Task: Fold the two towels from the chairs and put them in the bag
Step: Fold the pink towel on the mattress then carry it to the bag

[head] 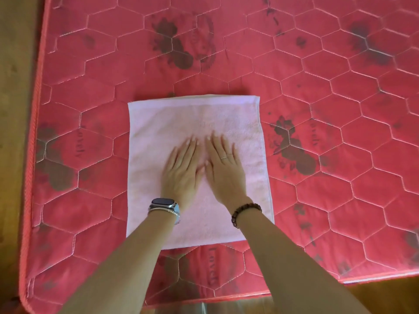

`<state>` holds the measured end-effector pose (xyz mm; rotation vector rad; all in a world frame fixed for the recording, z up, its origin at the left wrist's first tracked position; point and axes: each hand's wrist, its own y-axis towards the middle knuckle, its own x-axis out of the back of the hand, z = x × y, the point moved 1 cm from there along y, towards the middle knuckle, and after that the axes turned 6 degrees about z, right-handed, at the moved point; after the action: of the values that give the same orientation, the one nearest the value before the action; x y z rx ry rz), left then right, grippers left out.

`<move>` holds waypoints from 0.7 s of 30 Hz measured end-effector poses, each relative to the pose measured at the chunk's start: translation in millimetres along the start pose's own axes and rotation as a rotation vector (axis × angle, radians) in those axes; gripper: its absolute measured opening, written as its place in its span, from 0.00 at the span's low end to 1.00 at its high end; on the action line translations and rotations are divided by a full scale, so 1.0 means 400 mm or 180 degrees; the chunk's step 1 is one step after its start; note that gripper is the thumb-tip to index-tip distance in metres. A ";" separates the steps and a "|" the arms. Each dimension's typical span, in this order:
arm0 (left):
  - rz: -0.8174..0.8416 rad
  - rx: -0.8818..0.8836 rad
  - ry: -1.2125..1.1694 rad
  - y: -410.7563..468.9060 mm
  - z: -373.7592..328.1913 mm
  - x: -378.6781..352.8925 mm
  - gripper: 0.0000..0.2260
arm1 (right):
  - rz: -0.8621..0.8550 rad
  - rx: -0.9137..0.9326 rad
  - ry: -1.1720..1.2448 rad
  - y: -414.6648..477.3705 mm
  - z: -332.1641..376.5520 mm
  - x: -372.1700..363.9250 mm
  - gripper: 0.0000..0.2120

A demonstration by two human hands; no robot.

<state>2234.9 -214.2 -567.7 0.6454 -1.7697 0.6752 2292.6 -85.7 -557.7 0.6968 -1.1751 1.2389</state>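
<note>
The fingers [191,146] of the left hand [181,171] are straight and close together, and they lie flat on the cloth, grasping nothing. The right hand [224,171] is the same: its fingers are stretched out, released, and pressed flat. The two hands lie side by side in the shape of a V, fingertips a little apart and thumbs almost touching in the middle.

One ring [224,157] is on a finger of the right hand. The left wrist carries one dark watch [164,203] and just behind it a thin bracelet [163,210]; the right wrist carries one bracelet of dark beads [246,210]. Both forearms are bare.

Under the palms is one pink towel [158,132]. It is folded to a nearly square shape, a second layer shows along its far edge, and it lies flat.

The towel rests on one red quilted mattress [317,91], near its front edge. The mattress has hexagon stitching, dark flower prints and the word "Lovely". A brown wooden floor [13,87] is seen on the left and in front.
</note>
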 end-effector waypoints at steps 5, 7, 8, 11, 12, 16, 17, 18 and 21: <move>-0.0040 -0.0115 0.0323 -0.002 0.105 0.015 0.27 | 0.0091 -0.0106 -0.0329 0.032 -0.095 0.032 0.30; -0.0011 -0.0041 0.0355 -0.001 0.159 0.027 0.27 | 0.0094 -0.0357 -0.0389 0.047 -0.138 0.050 0.31; 0.0009 0.0057 0.0307 0.000 0.185 0.032 0.28 | 0.0084 -0.0481 -0.0380 0.052 -0.158 0.057 0.31; 0.0089 0.0198 0.0208 -0.005 0.234 0.047 0.28 | 0.0063 -0.0626 -0.0309 0.055 -0.187 0.070 0.30; 0.0104 0.0178 0.0231 -0.004 0.237 0.050 0.28 | 0.0057 -0.0623 -0.0322 0.057 -0.188 0.071 0.30; 0.0032 0.0115 0.0321 0.023 0.202 0.060 0.29 | -0.0037 -0.0409 -0.0326 0.078 -0.155 0.074 0.28; -0.0005 0.0036 0.0323 0.037 0.185 0.062 0.28 | -0.0036 -0.0197 -0.0257 0.090 -0.135 0.073 0.27; -0.0055 -0.0060 0.0297 0.054 0.166 0.062 0.28 | -0.0018 0.0057 -0.0205 0.103 -0.114 0.070 0.27; -0.0174 -0.0237 0.0249 0.111 0.113 0.053 0.25 | 0.0123 0.0658 -0.0254 0.146 -0.055 0.054 0.26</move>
<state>2168.1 -217.8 -564.6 0.6067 -1.6907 0.5870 2241.5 -43.9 -554.8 0.8872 -1.1397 1.3888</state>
